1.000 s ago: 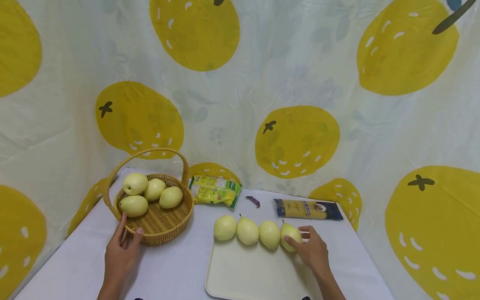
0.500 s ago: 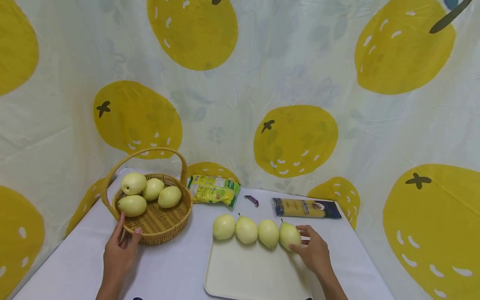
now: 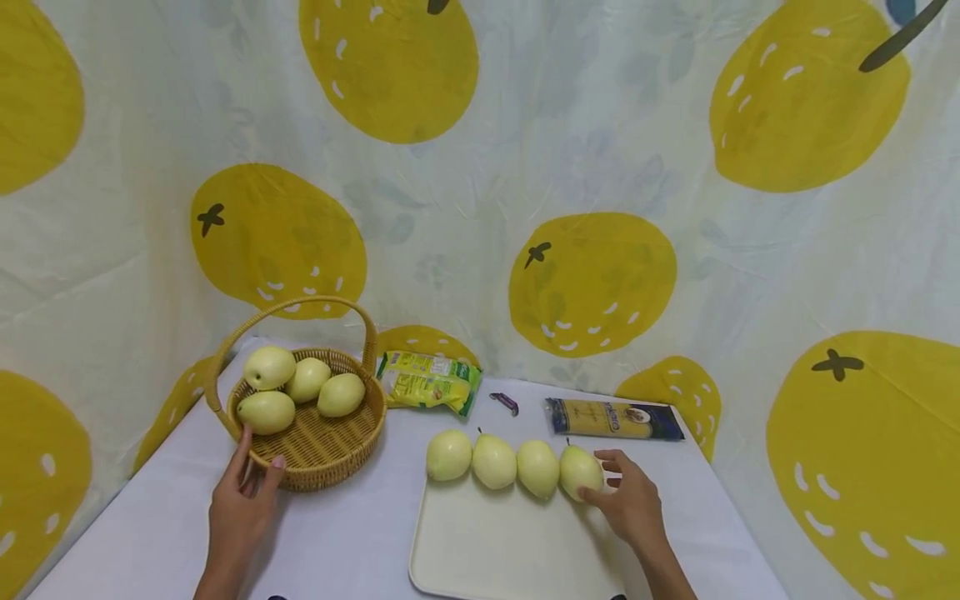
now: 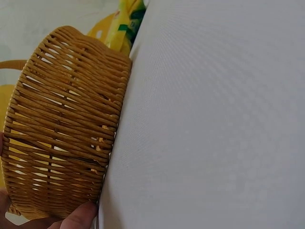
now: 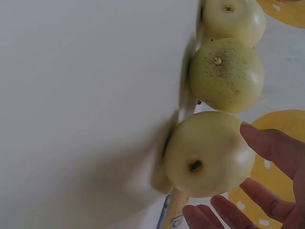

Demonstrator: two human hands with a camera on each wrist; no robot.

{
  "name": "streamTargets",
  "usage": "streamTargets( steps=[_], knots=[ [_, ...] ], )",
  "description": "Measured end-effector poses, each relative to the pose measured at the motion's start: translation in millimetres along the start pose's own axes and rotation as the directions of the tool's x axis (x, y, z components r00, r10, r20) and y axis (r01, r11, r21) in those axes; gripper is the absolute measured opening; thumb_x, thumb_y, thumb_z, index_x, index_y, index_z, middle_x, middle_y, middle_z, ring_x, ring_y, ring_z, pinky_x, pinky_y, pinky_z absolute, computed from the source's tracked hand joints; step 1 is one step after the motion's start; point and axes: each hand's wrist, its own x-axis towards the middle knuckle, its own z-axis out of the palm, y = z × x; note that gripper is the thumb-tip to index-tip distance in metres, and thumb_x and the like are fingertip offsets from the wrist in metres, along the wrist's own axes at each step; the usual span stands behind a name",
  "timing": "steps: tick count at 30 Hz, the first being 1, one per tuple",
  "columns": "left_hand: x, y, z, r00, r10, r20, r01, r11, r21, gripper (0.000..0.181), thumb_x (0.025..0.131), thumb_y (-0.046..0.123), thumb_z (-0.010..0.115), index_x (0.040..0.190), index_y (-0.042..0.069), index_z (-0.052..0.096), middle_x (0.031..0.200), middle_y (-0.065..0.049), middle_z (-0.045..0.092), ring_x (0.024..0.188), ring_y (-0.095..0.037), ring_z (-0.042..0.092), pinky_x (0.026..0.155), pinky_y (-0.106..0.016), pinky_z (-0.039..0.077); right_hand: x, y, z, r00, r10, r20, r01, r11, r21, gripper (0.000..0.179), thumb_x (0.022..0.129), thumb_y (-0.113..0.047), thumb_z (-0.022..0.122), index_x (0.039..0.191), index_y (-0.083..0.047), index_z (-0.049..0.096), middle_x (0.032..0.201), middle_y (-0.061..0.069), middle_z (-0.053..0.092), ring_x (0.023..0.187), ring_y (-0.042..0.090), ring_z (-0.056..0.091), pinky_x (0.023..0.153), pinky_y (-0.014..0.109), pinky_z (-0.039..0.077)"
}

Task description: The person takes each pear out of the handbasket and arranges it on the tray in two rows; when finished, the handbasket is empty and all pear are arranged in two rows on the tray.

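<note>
In the head view my left hand [image 3: 243, 512] holds the near left side of a wicker basket [image 3: 330, 477], one finger up at the rim. Several pale pears [image 3: 341, 395] lie inside it. The left wrist view shows a thumb low against the woven wall [image 4: 66, 124]. My right hand [image 3: 630, 500] has thumb and fingers around the rightmost pear [image 3: 581, 472] of a row along the far edge of a cream tray [image 3: 510, 546]. In the right wrist view the thumb tip meets that pear [image 5: 209, 155], with the other fingertips close along its side.
Behind the basket and row lie a yellow-green packet [image 3: 430, 381], a small purple-wrapped sweet [image 3: 505, 403] and a pasta packet [image 3: 615, 418]. A fruit-print curtain [image 3: 450, 192] hangs at the back and sides of the white-covered table [image 3: 330, 550].
The right thumb has slid from the pear's front face down toward its lower right side. The pear has shifted slightly right, away from its neighbour. The left hand and basket stay put.
</note>
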Motion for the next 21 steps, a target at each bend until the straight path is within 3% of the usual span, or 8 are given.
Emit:
streamTargets(
  steps=[5,13,21],
  knots=[
    [-0.1,-0.6,0.1,1.0,-0.005,0.002,0.005,1.0,0.011,0.076,0.107,0.048,0.06,0.167,0.049,0.013,0.177,0.004,0.013,0.161,-0.037,0.026,0.123,-0.009,0.028,-1.7,-10.8,-6.2,0.999,-0.043,-0.03,0.044,0.999,0.027,0.067,0.081,-0.024,0.093,0.14,-0.009,0.065,0.141,0.022,0.066,0.127,0.045,0.065,0.105,0.057,0.062],
    [0.0,-1.7,-0.2,1.0,0.016,0.004,-0.016,1.0,0.006,0.077,0.107,0.048,0.061,0.168,0.046,0.013,0.177,0.003,0.013,0.161,-0.037,0.026,0.123,-0.008,0.028,-5.1,-46.2,-14.1,0.989,-0.112,-0.092,0.12,0.989,0.084,0.065,0.085,-0.022,0.092,0.142,-0.012,0.065,0.141,0.015,0.067,0.131,0.039,0.063,0.112,0.055,0.059],
    [1.1,-3.5,1.1,0.999,0.041,-0.01,-0.041,0.999,0.008,0.077,0.108,0.045,0.061,0.169,0.044,0.014,0.177,0.003,0.014,0.161,-0.036,0.026,0.121,-0.003,0.028,-3.0,-80.4,-8.0,0.969,-0.203,-0.141,0.226,0.957,0.179,0.059,0.082,-0.015,0.094,0.136,-0.01,0.07,0.136,0.011,0.071,0.128,0.034,0.065,0.114,0.051,0.058]
  ],
)
